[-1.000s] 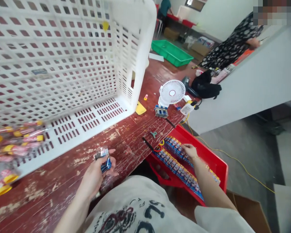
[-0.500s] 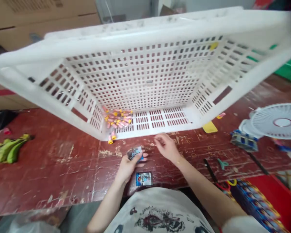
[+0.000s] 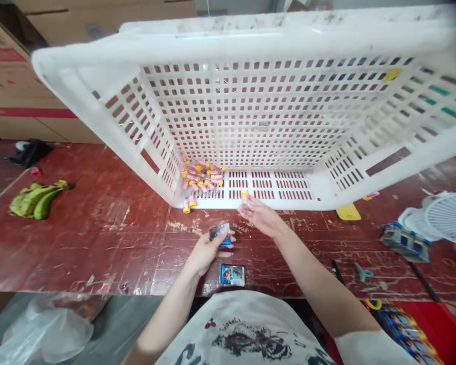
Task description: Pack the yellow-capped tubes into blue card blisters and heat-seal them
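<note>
My left hand (image 3: pixel 209 248) is closed on small blue-and-silver packets (image 3: pixel 221 234), pinched under the thumb; how many I cannot tell. Another such packet (image 3: pixel 232 275) lies flat on the table just below it. At the lower rim of a white slotted plastic basket (image 3: pixel 307 203), tipped on its side with its opening toward me, is my right hand (image 3: pixel 262 217). Its fingertips are closed on a small pink tube with a yellow cap (image 3: pixel 244 195). Several similar pink tubes (image 3: pixel 201 177) lie heaped in the basket's left corner, and a couple more (image 3: pixel 189 205) rest at its rim.
Green-yellow bananas (image 3: pixel 38 198) lie on the red table at left. To the right are a yellow card (image 3: pixel 348 212), a clear pack with blue parts (image 3: pixel 405 242), a white fan-like grille (image 3: pixel 450 218) and a teal piece (image 3: pixel 364 272). Cardboard boxes (image 3: pixel 23 91) stand behind.
The view has turned, so the scene sits further right. My right hand has moved to the basket rim and now has a yellow-capped tube at its fingertips. My left hand keeps its packets.
</note>
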Available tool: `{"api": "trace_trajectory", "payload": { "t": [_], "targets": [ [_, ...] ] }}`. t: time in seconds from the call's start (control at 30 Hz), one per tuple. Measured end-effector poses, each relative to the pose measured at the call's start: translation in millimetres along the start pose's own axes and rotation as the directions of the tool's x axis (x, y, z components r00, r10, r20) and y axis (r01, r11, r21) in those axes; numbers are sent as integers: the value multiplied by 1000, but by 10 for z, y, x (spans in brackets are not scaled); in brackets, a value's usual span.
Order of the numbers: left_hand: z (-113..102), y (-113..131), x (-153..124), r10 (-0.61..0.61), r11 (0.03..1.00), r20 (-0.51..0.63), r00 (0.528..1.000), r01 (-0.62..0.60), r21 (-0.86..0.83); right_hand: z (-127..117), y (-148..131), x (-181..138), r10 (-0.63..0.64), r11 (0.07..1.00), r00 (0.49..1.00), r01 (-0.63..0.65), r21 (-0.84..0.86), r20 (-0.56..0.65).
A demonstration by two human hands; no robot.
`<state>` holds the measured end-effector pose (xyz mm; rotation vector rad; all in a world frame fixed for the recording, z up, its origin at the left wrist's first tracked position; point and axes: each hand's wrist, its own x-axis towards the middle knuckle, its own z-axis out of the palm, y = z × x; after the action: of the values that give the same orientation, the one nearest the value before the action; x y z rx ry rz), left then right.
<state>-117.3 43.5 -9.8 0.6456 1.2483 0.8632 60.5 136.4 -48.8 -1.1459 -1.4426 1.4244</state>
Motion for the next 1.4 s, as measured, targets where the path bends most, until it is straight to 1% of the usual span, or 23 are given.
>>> {"api": "trace_trajectory", "payload": {
  "t": [0.03, 0.1, 0.13, 0.2, 0.3, 0.37, 0.43, 0.47, 0.53, 0.6, 0.67, 0.7, 0.77, 0.83, 0.93, 1.0, 1.07, 1.13, 1.2, 1.27, 1.3, 1.33, 1.4],
  "targets": [
    [66, 10, 20, -13, 1000, 38, 999, 13, 21, -96, -17, -191, 47, 989, 999, -49, 139, 18],
    [203, 22, 55, -23, 998, 103, 994, 16, 68, -231, -77, -527, 134, 908, 990, -137, 396, 34],
    [268, 20, 72, -16, 997, 128, 992, 6, 83, -271, -119, -661, 160, 869, 987, -151, 470, 23],
    [377, 5, 103, 1, 997, 152, 988, -13, 78, -313, -220, -852, 146, 867, 988, -102, 488, -53],
    [481, -31, 142, 30, 999, 133, 991, -35, 36, -328, -373, -975, 7, 925, 979, 70, 373, -202],
    [520, -43, 152, 60, 997, 132, 989, -65, 36, -328, -444, -990, -111, 950, 952, 185, 250, -285],
    [545, -42, 149, 75, 995, 127, 989, -82, 53, -327, -477, -978, -221, 956, 915, 271, 109, -337],
    [555, -39, 145, 77, 995, 119, 990, -85, 61, -327, -480, -966, -274, 952, 898, 303, 33, -345],
    [567, -37, 139, 80, 994, 99, 992, -87, 69, -333, -471, -938, -370, 929, 872, 351, -117, -321],
    [573, -49, 142, 92, 993, 103, 990, -100, 68, -345, -455, -906, -424, 900, 868, 371, -229, -260],
    [574, -70, 153, 97, 992, 118, 988, -106, 70, -362, -443, -875, -404, 902, 892, 353, -249, -202],
    [576, -81, 159, 96, 992, 121, 988, -106, 73, -371, -441, -861, -371, 919, 910, 332, -213, -182],
    [582, -92, 163, 96, 991, 126, 987, -107, 84, -387, -440, -837, -279, 960, 947, 270, -75, -161],
    [595, -86, 154, 104, 989, 136, 985, -117, 95, -402, -440, -821, -188, 978, 970, 199, 67, -153],
    [621, -55, 122, 113, 987, 156, 981, -129, 99, -425, -436, -809, -130, 977, 980, 152, 146, -153],
    [640, -36, 100, 107, 990, 162, 981, -121, 77, -440, -430, -813, -134, 979, 980, 153, 133, -146],
    [664, -26, 84, 78, 996, 181, 980, -82, 17, -447, -426, -832, -131, 984, 984, 144, 103, -120],
    [698, -26, 82, 31, 998, 214, 976, -18, -61, -433, -420, -876, -133, 988, 988, 138, 64, -82],
    [750, -26, 94, -18, 990, 235, 972, 50, -129, -387, -405, -944, -132, 991, 991, 132, 15, -14],
    [815, -20, 114, -74, 977, 230, 970, 117, -178, -315, -374, -1023, -111, 994, 992, 112, -15, 60],
    [849, -14, 123, -102, 969, 224, 969, 147, -197, -277, -352, -1058, -98, 995, 993, 100, -30, 70],
    [881, -7, 129, -122, 962, 223, 967, 171, -213, -242, -328, -1085, -84, 995, 995, 86, -45, 54],
    [929, 11, 129, -131, 954, 235, 963, 186, -233, -197, -277, -1114, -77, 994, 996, 74, -86, -36]
  ]
}}
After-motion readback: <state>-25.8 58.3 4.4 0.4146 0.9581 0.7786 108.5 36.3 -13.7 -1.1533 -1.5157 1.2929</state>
